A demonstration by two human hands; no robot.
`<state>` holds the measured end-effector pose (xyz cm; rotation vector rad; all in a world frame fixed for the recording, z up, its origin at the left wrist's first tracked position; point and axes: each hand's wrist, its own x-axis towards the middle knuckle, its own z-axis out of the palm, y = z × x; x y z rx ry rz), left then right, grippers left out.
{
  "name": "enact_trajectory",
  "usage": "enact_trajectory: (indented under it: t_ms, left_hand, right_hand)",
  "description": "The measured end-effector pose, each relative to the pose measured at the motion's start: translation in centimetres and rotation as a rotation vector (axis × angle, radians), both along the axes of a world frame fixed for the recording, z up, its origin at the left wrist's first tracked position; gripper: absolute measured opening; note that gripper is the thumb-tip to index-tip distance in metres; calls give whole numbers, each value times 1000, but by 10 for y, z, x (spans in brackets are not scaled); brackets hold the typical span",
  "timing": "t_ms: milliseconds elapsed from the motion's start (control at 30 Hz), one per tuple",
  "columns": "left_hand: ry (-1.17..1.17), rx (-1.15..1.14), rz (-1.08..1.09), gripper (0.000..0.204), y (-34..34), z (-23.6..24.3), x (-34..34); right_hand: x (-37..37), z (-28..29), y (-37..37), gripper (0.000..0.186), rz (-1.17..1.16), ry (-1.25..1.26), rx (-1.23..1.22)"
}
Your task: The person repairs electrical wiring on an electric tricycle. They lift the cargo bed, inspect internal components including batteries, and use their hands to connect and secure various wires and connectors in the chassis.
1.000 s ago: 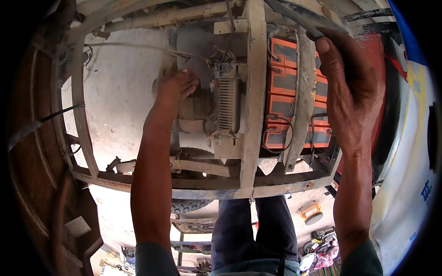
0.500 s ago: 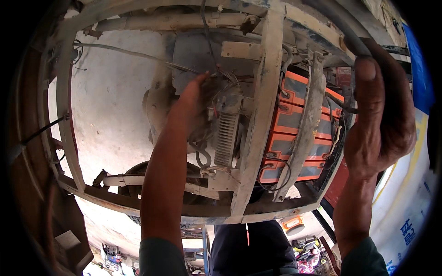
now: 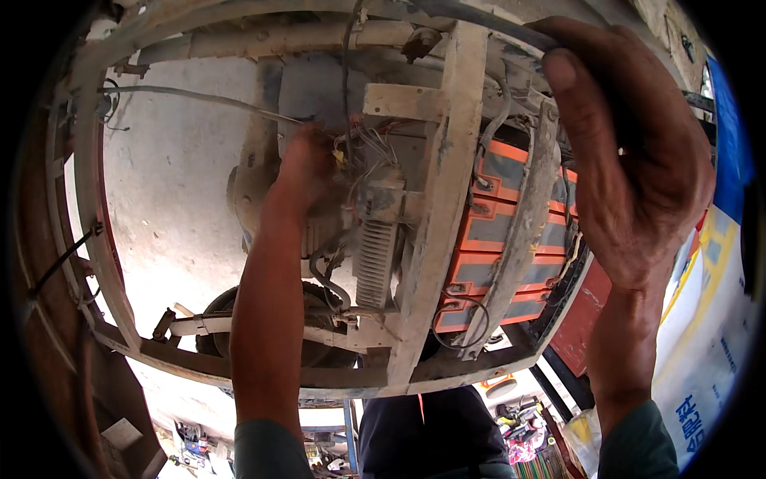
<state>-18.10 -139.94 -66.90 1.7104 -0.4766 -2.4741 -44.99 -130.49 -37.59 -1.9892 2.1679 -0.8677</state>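
Wiring bundle [image 3: 363,156] sat just left of the central frame rail [image 3: 439,207], above the finned controller box [image 3: 375,263], and the left hand [image 3: 307,172] was pushed into it. Judged thin, soft and limp, those wires were probably easy to snag or pull off a terminal, so taking hold close to the connectors rather than mid-strand looked safer; dust on everything suggested a poor grip. Left fingers were buried among the wires, so I could not tell whether they were pinching a strand or only pressing. Left forearm ran straight up from the lower edge, wrist slightly bent toward the rail. Right hand [image 3: 630,160] was right of the rail, fingers curled and pressed together around a dark tube [image 3: 479,16] at the top of the frame, thumb lying flat along it, wrist raised. Orange battery block [image 3: 503,239] lay between the rail and that hand, looking heavy and rigid. Wheel [image 3: 239,323] showed below-left of the rail.
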Motion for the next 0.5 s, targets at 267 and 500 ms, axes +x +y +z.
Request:
enact_trajectory:
  t_ms: [267, 500]
  left_hand:
    - [-781, -1037, -1168, 43, -14, 83, -60]
    - [-84, -942, -1002, 52, -39, -60, -71]
  right_hand:
    - [-32, 29, 56, 26, -294, 78, -196]
    - [-41, 85, 134, 37, -442, 809, 57]
